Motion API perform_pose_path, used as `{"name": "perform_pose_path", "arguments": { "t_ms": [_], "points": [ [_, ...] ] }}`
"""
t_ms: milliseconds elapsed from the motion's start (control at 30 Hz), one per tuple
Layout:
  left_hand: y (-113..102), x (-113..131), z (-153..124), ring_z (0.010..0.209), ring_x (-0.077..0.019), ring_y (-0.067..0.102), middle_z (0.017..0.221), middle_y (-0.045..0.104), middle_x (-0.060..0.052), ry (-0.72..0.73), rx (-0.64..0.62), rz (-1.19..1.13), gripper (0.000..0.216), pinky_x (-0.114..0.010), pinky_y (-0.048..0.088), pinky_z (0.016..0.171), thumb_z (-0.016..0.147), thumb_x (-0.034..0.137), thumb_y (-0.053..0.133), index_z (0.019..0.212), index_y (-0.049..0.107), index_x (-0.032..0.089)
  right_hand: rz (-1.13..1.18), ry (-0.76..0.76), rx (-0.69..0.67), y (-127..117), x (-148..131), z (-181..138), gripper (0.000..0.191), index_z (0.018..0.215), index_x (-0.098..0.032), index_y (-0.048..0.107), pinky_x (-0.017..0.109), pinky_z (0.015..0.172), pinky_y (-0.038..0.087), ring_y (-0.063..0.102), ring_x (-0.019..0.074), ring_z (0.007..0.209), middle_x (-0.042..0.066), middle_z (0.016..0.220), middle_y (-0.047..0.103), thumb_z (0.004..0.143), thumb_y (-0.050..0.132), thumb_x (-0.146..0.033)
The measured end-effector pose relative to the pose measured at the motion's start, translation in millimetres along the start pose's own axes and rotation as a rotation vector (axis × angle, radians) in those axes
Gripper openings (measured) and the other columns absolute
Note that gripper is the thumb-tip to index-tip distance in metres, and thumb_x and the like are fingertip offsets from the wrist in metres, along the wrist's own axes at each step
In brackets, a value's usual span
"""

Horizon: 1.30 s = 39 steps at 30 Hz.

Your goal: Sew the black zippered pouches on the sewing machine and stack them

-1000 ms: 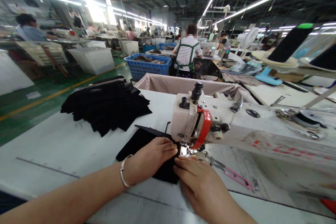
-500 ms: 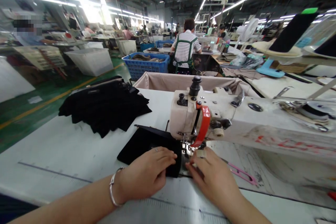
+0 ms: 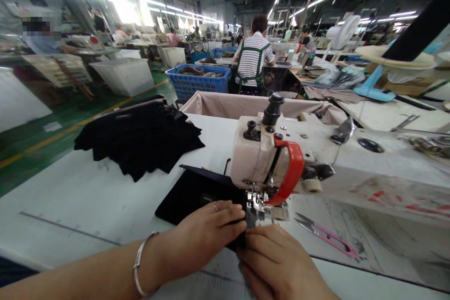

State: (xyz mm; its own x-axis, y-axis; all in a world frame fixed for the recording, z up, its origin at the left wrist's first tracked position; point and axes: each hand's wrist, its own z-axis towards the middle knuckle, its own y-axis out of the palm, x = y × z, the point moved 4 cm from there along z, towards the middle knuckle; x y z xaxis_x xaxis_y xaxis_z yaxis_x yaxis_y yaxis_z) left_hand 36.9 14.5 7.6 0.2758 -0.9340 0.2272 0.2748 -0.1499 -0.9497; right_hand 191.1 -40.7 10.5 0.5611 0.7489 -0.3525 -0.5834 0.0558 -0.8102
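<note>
A flat black fabric piece (image 3: pixel 186 192) with a small lettered label lies on the white table, its right edge at the metal presser foot (image 3: pixel 256 198) of a sewing machine (image 3: pixel 253 154). My left hand (image 3: pixel 207 227), a bracelet on its wrist, rests on the piece with fingers stretched toward the foot. Just in front of the foot, my right hand (image 3: pixel 274 258) has its fingers pressed together on the piece's near right edge; its fingertips are partly hidden. Pink-handled thread snips (image 3: pixel 333 241) lie right of the hands.
A fanned stack of black fabric pieces (image 3: pixel 140 133) lies at the table's left. Behind the machine is a cloth-lined bin (image 3: pixel 232 102). A blue basket (image 3: pixel 198 84) and a person in a striped shirt (image 3: pixel 253 56) are farther back. A thread cone (image 3: pixel 420 33) stands at right.
My right hand has come back from beside the presser foot to the fabric's near edge, closer to my left hand. The view has shifted slightly, and more of the label shows.
</note>
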Motion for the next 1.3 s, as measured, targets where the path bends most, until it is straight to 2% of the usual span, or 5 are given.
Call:
{"name": "perform_pose_path", "arguments": {
  "t_ms": [167, 533, 867, 1167, 1300],
  "points": [
    [5, -3, 2, 0.130, -0.0156, 0.043, 0.133, 0.056, -0.005, 0.041, -0.066, 0.056, 0.031, -0.032, 0.027, 0.119, 0.098, 0.014, 0.048, 0.129, 0.051, 0.014, -0.051, -0.007, 0.041, 3, 1, -1, 0.022, 0.105, -0.021, 0.065, 0.030, 0.080, 0.055, 0.065, 0.0181, 0.091, 0.003, 0.085, 0.070, 0.089, 0.055, -0.012],
    [1, -20, 22, 0.124, -0.0171, 0.049, 0.124, 0.059, -0.007, 0.072, -0.068, 0.089, 0.032, -0.033, 0.034, 0.116, 0.095, 0.012, 0.052, 0.127, 0.051, 0.012, -0.084, 0.078, 0.090, -2, 7, 5, 0.033, 0.115, -0.018, 0.063, 0.038, 0.082, 0.055, 0.064, 0.0235, 0.098, 0.006, 0.100, 0.070, 0.085, 0.053, -0.009],
    [14, -23, 1, 0.110, -0.0152, 0.059, 0.118, 0.065, -0.005, 0.072, 0.125, 0.008, 0.021, -0.033, 0.047, 0.103, 0.100, 0.016, 0.045, 0.117, 0.057, 0.016, -0.021, 0.158, 0.047, -2, 13, -4, 0.036, 0.118, -0.020, 0.060, 0.037, 0.078, 0.051, 0.061, 0.0221, 0.092, 0.007, 0.108, 0.067, 0.086, 0.051, -0.007],
    [9, -23, 8, 0.107, -0.0164, 0.060, 0.104, 0.068, -0.004, 0.071, 0.082, -0.012, 0.019, -0.036, 0.043, 0.106, 0.100, 0.013, 0.044, 0.107, 0.061, 0.016, 0.032, 0.259, 0.035, -9, 17, -7, 0.025, 0.106, -0.022, 0.064, 0.035, 0.074, 0.046, 0.055, 0.0201, 0.086, 0.004, 0.096, 0.065, 0.090, 0.049, -0.010],
    [6, -25, 10, 0.102, -0.0151, 0.062, 0.102, 0.068, -0.003, 0.048, 0.165, -0.079, 0.017, -0.033, 0.047, 0.101, 0.100, 0.015, 0.047, 0.106, 0.062, 0.017, 0.017, 0.243, 0.020, -7, 18, -7, 0.029, 0.114, -0.022, 0.061, 0.037, 0.077, 0.045, 0.054, 0.0214, 0.089, 0.005, 0.101, 0.065, 0.091, 0.048, -0.011]
  ]
}}
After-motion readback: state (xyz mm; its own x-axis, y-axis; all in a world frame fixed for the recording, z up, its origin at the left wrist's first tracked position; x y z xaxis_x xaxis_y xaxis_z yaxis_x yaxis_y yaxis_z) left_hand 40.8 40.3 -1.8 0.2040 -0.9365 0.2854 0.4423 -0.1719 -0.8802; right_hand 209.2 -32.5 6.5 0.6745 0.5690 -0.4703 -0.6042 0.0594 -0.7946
